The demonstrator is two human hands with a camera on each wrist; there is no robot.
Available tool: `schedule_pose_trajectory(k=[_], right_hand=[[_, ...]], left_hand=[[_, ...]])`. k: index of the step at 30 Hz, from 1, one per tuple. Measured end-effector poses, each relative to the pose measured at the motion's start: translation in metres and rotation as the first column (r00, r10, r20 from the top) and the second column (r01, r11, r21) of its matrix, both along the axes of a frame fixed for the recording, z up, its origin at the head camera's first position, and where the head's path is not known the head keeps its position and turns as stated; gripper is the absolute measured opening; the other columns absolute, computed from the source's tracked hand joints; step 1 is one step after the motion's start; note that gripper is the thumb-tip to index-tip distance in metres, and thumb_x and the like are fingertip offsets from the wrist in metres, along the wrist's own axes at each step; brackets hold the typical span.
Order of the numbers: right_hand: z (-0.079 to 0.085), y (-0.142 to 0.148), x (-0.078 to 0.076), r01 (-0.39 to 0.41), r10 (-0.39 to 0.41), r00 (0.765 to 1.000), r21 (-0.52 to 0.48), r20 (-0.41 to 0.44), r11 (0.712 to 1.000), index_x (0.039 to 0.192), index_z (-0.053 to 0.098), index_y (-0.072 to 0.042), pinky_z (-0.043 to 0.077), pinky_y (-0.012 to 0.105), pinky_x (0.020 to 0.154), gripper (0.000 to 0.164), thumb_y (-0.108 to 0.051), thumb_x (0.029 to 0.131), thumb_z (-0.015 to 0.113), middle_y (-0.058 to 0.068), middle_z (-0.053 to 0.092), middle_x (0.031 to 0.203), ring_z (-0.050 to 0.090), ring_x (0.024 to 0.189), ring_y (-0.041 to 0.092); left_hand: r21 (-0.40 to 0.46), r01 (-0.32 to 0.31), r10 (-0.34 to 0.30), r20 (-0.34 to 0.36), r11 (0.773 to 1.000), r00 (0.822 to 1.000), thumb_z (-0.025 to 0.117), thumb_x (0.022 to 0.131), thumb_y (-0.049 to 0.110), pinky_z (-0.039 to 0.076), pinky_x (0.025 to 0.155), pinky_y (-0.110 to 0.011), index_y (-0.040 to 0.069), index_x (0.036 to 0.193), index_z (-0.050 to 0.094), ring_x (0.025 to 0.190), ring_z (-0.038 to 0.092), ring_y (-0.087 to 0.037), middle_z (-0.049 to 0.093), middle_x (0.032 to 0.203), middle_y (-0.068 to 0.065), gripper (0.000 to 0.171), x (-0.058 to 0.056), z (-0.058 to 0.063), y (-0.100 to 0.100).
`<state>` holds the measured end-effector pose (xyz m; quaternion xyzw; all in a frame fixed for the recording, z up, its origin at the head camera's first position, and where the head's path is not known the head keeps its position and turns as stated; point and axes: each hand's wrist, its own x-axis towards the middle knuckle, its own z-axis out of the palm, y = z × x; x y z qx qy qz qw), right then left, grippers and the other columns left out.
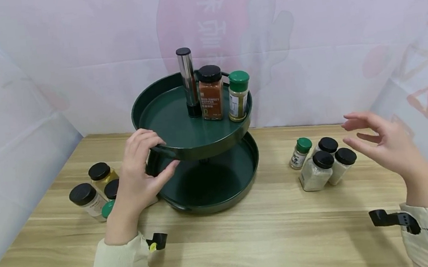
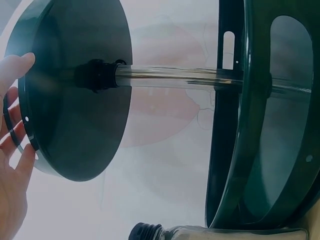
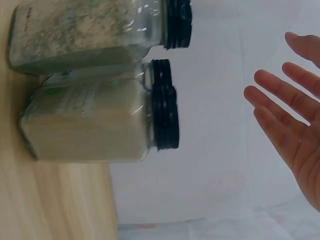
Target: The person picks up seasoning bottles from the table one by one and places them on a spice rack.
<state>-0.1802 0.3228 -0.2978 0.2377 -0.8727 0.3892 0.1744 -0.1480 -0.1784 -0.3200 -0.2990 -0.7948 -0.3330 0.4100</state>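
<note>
Rack is standing near tabletop back edge; left hand is gripping its upper tray, right hand hovering free. Seemingly partway: two bottles sitting up there, jars toward side edges probably remaining.

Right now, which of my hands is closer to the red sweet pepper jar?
Left. Your left hand grips the upper green tray by its rim, in front and left of the red sweet pepper jar; your right hand is empty in the air, well to the jar's right.
</note>
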Motion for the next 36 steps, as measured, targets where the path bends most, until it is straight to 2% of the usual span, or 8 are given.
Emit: schedule_pose_trajectory(k=[6, 11, 17, 22, 27, 36], right_hand=[[-0.017, 0.011, 0.004, 0.043, -0.044, 0.997, 0.012, 0.060, 0.999, 0.132, 0.057, -0.003, 0.043, -0.001, 0.089, 0.051, 0.008, 0.084, 0.071, -0.027, 0.062, 0.111, 0.058, 0.105, -0.013], [-0.030, 0.017, 0.006, 0.077, -0.079, 0.994, 0.029, 0.076, 0.997, 0.131, 0.058, -0.003, 0.042, -0.002, 0.087, 0.049, 0.005, 0.085, 0.073, -0.028, 0.062, 0.109, 0.057, 0.104, -0.014], [-0.042, 0.023, 0.010, 0.066, -0.070, 0.993, 0.042, 0.097, 0.997, 0.133, 0.055, -0.001, 0.042, -0.002, 0.086, 0.050, 0.001, 0.087, 0.072, -0.030, 0.059, 0.110, 0.055, 0.105, -0.016], [-0.053, 0.026, 0.012, 0.068, -0.073, 0.991, 0.046, 0.111, 0.997, 0.134, 0.054, 0.000, 0.042, -0.002, 0.086, 0.050, 0.000, 0.087, 0.073, -0.026, 0.058, 0.114, 0.053, 0.106, -0.017], [-0.061, 0.028, 0.013, 0.084, -0.090, 0.987, 0.048, 0.134, 0.995, 0.135, 0.054, 0.000, 0.041, -0.003, 0.085, 0.051, -0.003, 0.088, 0.073, -0.026, 0.055, 0.118, 0.051, 0.108, -0.016], [-0.070, 0.031, 0.012, 0.116, -0.130, 0.978, 0.092, 0.165, 0.989, 0.135, 0.055, -0.004, 0.041, -0.004, 0.084, 0.053, -0.011, 0.087, 0.076, -0.033, 0.048, 0.121, 0.047, 0.107, -0.021]], left_hand=[[-0.002, -0.003, 0.003, -0.005, 1.000, 1.000, 0.065, 0.095, 0.043, 0.030, 0.118, -0.036, -0.005, 0.110, 0.060, 0.121, 0.047, -0.041, 0.060, 0.116, -0.024, 0.050, 0.000, 0.000, 0.000], [0.000, 0.000, 0.000, -0.013, 1.000, 1.000, 0.065, 0.095, 0.042, 0.030, 0.117, -0.036, -0.005, 0.110, 0.060, 0.119, 0.047, -0.041, 0.060, 0.116, -0.025, 0.050, -0.001, 0.000, 0.001], [0.003, 0.003, -0.002, -0.015, 1.000, 1.000, 0.065, 0.095, 0.042, 0.030, 0.117, -0.034, -0.005, 0.110, 0.060, 0.119, 0.047, -0.040, 0.059, 0.117, -0.025, 0.049, 0.000, 0.000, 0.001], [0.003, 0.002, -0.002, -0.009, 1.000, 1.000, 0.065, 0.094, 0.042, 0.030, 0.117, -0.035, -0.004, 0.110, 0.060, 0.119, 0.047, -0.040, 0.059, 0.117, -0.024, 0.049, 0.000, 0.000, 0.001], [0.002, 0.004, -0.004, -0.006, 1.000, 1.000, 0.065, 0.095, 0.042, 0.030, 0.117, -0.034, -0.005, 0.110, 0.059, 0.120, 0.046, -0.040, 0.059, 0.117, -0.025, 0.049, 0.001, 0.000, 0.001], [0.006, 0.005, -0.005, -0.006, 1.000, 1.000, 0.065, 0.094, 0.042, 0.030, 0.117, -0.033, -0.005, 0.110, 0.060, 0.119, 0.047, -0.040, 0.060, 0.116, -0.024, 0.049, 0.000, 0.000, 0.001]])
